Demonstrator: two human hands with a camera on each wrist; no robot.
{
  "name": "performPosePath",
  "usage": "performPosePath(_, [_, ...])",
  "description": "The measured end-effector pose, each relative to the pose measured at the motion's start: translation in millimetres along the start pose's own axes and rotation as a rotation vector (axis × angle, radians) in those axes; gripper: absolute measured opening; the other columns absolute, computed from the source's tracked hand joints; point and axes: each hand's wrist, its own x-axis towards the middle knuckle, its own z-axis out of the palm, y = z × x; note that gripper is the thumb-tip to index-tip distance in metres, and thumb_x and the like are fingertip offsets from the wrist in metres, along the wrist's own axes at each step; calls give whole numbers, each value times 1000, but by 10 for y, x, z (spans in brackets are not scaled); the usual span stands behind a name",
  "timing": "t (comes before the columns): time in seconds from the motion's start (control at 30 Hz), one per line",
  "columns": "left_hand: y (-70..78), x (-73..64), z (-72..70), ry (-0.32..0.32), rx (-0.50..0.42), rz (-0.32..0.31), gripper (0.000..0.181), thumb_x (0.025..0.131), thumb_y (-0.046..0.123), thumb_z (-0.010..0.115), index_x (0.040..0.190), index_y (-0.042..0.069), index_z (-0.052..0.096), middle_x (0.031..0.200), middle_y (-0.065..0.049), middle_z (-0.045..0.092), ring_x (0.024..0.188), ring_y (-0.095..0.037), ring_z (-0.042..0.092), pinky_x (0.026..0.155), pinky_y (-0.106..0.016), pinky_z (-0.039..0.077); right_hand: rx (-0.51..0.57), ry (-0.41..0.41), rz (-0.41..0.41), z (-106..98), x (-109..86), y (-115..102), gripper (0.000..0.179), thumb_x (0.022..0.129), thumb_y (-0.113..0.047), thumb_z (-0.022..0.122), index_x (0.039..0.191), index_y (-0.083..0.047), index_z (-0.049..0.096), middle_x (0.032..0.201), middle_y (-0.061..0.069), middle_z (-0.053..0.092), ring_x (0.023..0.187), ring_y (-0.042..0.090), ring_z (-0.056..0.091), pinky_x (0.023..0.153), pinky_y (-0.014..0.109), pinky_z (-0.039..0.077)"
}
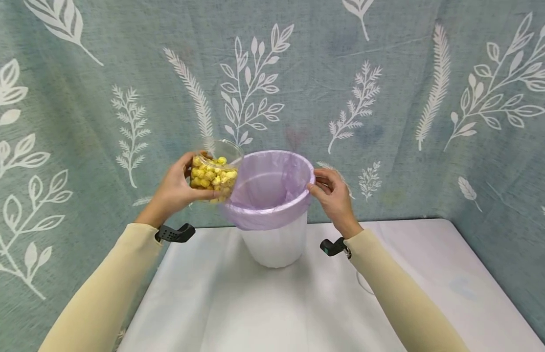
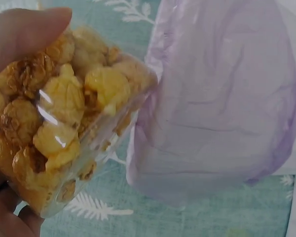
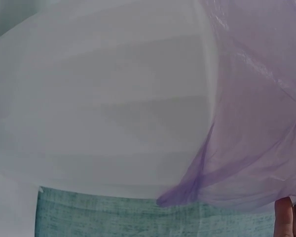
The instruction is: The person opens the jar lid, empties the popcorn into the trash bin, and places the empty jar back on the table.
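Observation:
In the head view my left hand (image 1: 177,183) grips a clear plastic jar (image 1: 230,146), lidless and tilted toward the bin. Yellow popcorn (image 1: 211,175) fills much of the jar; in the left wrist view the popcorn (image 2: 61,98) shows brown and yellow through the wall. Right beside it stands a white trash bin (image 1: 274,244) with a purple bag (image 1: 259,219) folded over its rim. My right hand (image 1: 334,195) pinches the bag-covered rim on the right side, thumb outside. The right wrist view shows the bin's side wall (image 3: 113,98) and the hanging bag edge (image 3: 246,138).
The bin stands on a white-covered table (image 1: 263,308) near its back edge. Behind and at both sides hangs a green-grey curtain (image 1: 299,107) with white leaf prints. A thin white cord (image 1: 364,283) lies by the right forearm.

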Motion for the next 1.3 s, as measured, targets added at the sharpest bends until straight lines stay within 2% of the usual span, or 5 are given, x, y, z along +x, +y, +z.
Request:
performPosePath(0.17, [61,132,10,9,97,6,107,72,16,100,159,10,38,147,-14,51,129,-33,55,108,-49,48,5,10,5,8,2,9,42,98,1,71,137,12,58,144,24,50,134,36,53,116,38,43])
performPosePath(0.27, [93,217,23,24,153,26,111,68,13,101,160,8,38,149,-18,51,132,-36,52,113,-56,42,10,11,9,6,6,29,43,99,0,71,138,11,58,144,23,50,135,36,53,117,39,42])
performPosePath(0.6, [168,448,140,-9,436,199,102,60,12,102,146,0,48,139,-23,55,131,-42,49,114,-62,36,-1,5,28,5,0,20,43,100,-3,71,139,8,58,146,18,50,133,33,54,115,36,44])
performPosePath(0.97, [210,520,213,-71,558,251,102,59,10,100,146,-4,48,142,-25,55,134,-44,45,116,-61,35,3,3,43,2,13,19,44,99,-3,72,140,9,58,146,20,49,134,35,52,117,38,43])
performPosePath(1.3, [256,544,251,-99,670,291,106,59,9,99,150,0,47,146,-19,55,136,-40,45,118,-58,34,4,14,54,-2,5,6,44,99,-2,72,139,9,58,147,19,49,134,34,53,116,37,43])
